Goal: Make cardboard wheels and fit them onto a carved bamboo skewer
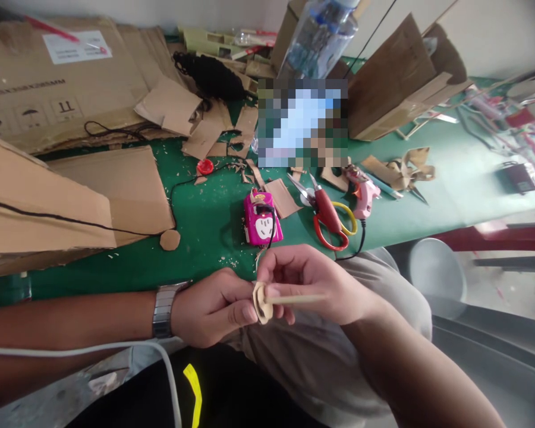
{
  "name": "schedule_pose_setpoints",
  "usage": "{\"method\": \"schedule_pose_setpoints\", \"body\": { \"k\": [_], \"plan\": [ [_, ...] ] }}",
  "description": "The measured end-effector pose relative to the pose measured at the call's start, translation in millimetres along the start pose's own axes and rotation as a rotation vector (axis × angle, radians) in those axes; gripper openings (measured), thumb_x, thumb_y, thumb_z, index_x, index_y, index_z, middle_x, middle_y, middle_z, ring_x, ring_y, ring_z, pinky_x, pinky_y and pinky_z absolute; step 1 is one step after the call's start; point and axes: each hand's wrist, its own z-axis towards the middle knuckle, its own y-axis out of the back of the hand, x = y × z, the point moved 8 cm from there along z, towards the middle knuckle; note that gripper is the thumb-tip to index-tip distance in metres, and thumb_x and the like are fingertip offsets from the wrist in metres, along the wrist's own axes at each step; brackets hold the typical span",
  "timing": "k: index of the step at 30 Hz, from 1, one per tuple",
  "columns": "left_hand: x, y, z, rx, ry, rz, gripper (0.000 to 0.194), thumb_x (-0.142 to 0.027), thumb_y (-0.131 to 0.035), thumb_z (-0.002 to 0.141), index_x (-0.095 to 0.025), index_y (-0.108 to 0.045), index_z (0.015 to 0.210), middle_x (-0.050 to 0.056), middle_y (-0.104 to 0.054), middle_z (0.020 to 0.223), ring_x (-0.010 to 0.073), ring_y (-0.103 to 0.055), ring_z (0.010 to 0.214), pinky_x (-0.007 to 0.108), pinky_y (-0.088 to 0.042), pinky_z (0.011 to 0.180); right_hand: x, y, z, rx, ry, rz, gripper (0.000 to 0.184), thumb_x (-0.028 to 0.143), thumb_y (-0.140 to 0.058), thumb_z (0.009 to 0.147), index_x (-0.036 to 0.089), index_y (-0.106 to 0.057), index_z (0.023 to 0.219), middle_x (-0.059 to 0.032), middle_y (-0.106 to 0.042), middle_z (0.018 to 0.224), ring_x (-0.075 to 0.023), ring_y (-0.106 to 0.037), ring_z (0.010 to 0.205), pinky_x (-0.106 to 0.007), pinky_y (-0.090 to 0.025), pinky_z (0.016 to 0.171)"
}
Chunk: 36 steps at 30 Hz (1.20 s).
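Observation:
My left hand (214, 309), with a metal watch on the wrist, pinches a small stacked cardboard disc (261, 306) by its edge. My right hand (323, 273) is closed around a thin wooden stick (301, 299), whose left end meets the face of the disc. Whether the stick passes into the disc is hidden by the fingers. Both hands are close together above my lap, at the table's near edge. Just beyond them, a pink power socket (264, 229) with a black plug in it rests on the green table (205, 214).
Scissors (332, 235) and a cutter with a red handle (327, 208) lie beside a pink glue gun (363, 199). Cardboard scraps (283, 199) and a small cardboard disc (170, 240) are scattered about. Large cardboard pieces (49, 196) stand at left. A cardboard box (396, 83) and water bottle (318, 41) stand behind.

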Motion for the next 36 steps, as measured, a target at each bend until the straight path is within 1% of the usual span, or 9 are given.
{"method": "schedule_pose_setpoints", "body": {
  "k": [4, 8, 12, 19, 25, 28, 33, 34, 36],
  "plan": [
    [4, 11.1, -4, -0.132, 0.034, 0.088, 0.053, -0.053, -0.046, 0.110, -0.019, -0.045, 0.068, -0.005, -0.037, 0.061, 0.0103, -0.037, 0.059, 0.025, -0.040, 0.062, 24, 10, -8, -0.189, 0.275, -0.150, 0.027, 0.032, -0.084, 0.092, 0.016, -0.068, 0.108, -0.0020, -0.071, 0.087, -0.0091, -0.067, 0.065, -0.018, -0.055, 0.056],
    [8, 9.7, -5, -0.107, 0.075, 0.111, 0.051, -0.051, -0.048, 0.109, -0.020, -0.044, 0.069, -0.006, -0.034, 0.060, 0.0105, -0.033, 0.059, 0.026, -0.031, 0.057, 49, 2, -17, -0.118, 0.529, -0.397, 0.016, 0.020, -0.082, 0.092, 0.016, -0.076, 0.106, -0.0072, -0.073, 0.096, -0.0144, -0.070, 0.078, -0.025, -0.059, 0.066],
    [11, 4.1, -4, -0.020, 0.120, 0.088, 0.052, -0.051, -0.049, 0.109, -0.021, -0.039, 0.068, -0.006, -0.030, 0.060, 0.0105, -0.028, 0.058, 0.026, -0.023, 0.053, 61, -6, -24, -0.090, 0.662, -0.625, 0.009, 0.014, -0.082, 0.089, 0.015, -0.081, 0.098, -0.0082, -0.075, 0.090, -0.0175, -0.070, 0.084, -0.030, -0.060, 0.076],
    [12, 2.6, -4, 0.040, 0.100, 0.105, 0.049, -0.047, -0.048, 0.110, -0.020, -0.038, 0.070, -0.006, -0.032, 0.063, 0.0105, -0.030, 0.060, 0.026, -0.024, 0.054, 56, -6, -19, -0.076, 0.619, -0.586, 0.008, 0.020, -0.086, 0.088, 0.015, -0.080, 0.089, -0.0065, -0.072, 0.086, -0.0147, -0.068, 0.076, -0.026, -0.057, 0.066],
    [12, 2.5, -7, 0.029, 0.127, 0.144, 0.044, -0.047, -0.046, 0.110, -0.020, -0.044, 0.076, -0.005, -0.036, 0.067, 0.0098, -0.031, 0.059, 0.025, -0.026, 0.055, 61, -7, -21, -0.085, 0.615, -0.672, 0.004, 0.019, -0.082, 0.092, 0.016, -0.081, 0.095, -0.0071, -0.075, 0.088, -0.0162, -0.070, 0.081, -0.028, -0.059, 0.073],
    [7, 1.2, -6, 0.009, 0.076, 0.114, 0.042, -0.047, -0.047, 0.109, -0.020, -0.045, 0.077, -0.005, -0.038, 0.066, 0.0104, -0.033, 0.059, 0.026, -0.028, 0.056, 66, -7, -21, -0.096, 0.623, -0.715, 0.011, 0.019, -0.083, 0.091, 0.017, -0.080, 0.101, -0.0080, -0.076, 0.092, -0.0183, -0.071, 0.086, -0.030, -0.060, 0.077],
    [-5, -6.8, -9, 0.030, -0.149, 0.082, 0.036, -0.043, -0.063, 0.101, -0.022, -0.045, 0.079, -0.004, -0.039, 0.064, 0.0115, -0.035, 0.056, 0.028, -0.029, 0.055, 63, -19, -4, 0.090, 0.562, -0.446, 0.024, 0.008, -0.065, 0.096, 0.015, -0.072, 0.118, -0.0058, -0.072, 0.097, -0.0129, -0.069, 0.075, -0.024, -0.058, 0.063],
    [-4, -11.8, -11, 0.074, -0.168, 0.097, 0.036, -0.043, -0.067, 0.098, -0.023, -0.046, 0.078, -0.004, -0.040, 0.064, 0.0118, -0.035, 0.056, 0.028, -0.030, 0.055, 63, -21, 3, 0.081, 0.569, -0.424, 0.026, 0.006, -0.057, 0.099, 0.015, -0.071, 0.118, -0.0053, -0.072, 0.098, -0.0119, -0.069, 0.073, -0.024, -0.058, 0.062],
    [4, -18.8, -14, 0.126, -0.138, 0.107, 0.039, -0.045, -0.076, 0.094, -0.024, -0.047, 0.077, -0.004, -0.044, 0.062, 0.0119, -0.036, 0.053, 0.029, -0.029, 0.052, 66, -29, 17, -0.009, 0.675, -0.617, 0.030, 0.001, -0.051, 0.098, 0.017, -0.072, 0.113, -0.0051, -0.072, 0.100, -0.0122, -0.069, 0.078, -0.025, -0.060, 0.071]
  ]
}}
